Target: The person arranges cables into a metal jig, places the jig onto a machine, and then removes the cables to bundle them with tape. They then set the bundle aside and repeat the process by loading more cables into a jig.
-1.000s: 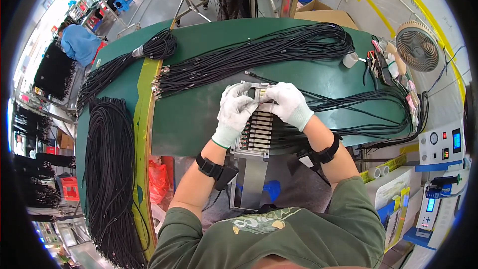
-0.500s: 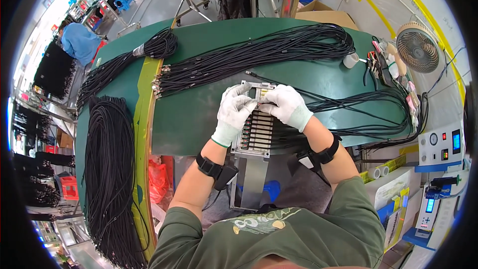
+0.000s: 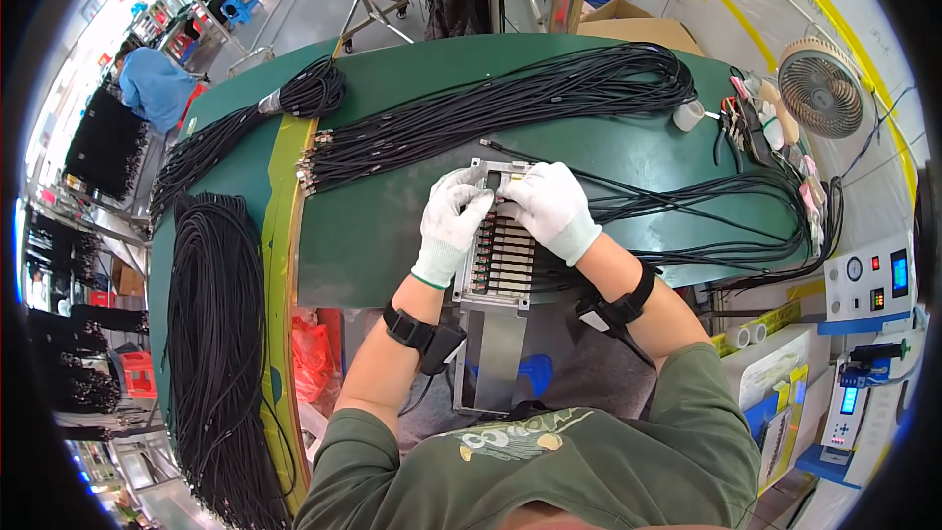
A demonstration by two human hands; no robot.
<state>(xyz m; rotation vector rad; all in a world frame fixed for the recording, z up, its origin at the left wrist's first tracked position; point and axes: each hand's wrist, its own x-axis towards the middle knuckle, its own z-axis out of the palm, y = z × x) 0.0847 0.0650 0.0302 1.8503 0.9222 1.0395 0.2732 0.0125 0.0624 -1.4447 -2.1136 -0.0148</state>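
A metal fixture (image 3: 506, 269) with a row of parallel slots stands at the near edge of the green table. Black cable ends lie side by side in its lower slots, and their cables (image 3: 687, 204) run off to the right in long loops. Over its upper part, my left hand (image 3: 454, 214), in a white glove, has its thumb and fingers pinched together. My right hand (image 3: 551, 208), gloved alike, is closed close beside it, fingertips nearly meeting the left ones. What the fingertips hold is small and hidden by the gloves.
Bundles of black cable lie at the back (image 3: 510, 108), far left (image 3: 304, 93) and near left (image 3: 218, 334) of the green table (image 3: 392, 255). Pliers (image 3: 726, 142), a white tape roll (image 3: 688, 116) and a fan (image 3: 820, 88) are at right, with a control box (image 3: 867, 280) lower down.
My right hand has turned and drawn slightly left, its fingers more curled over the fixture. My left hand stays pinched at almost the same place. The whole view has shifted a little.
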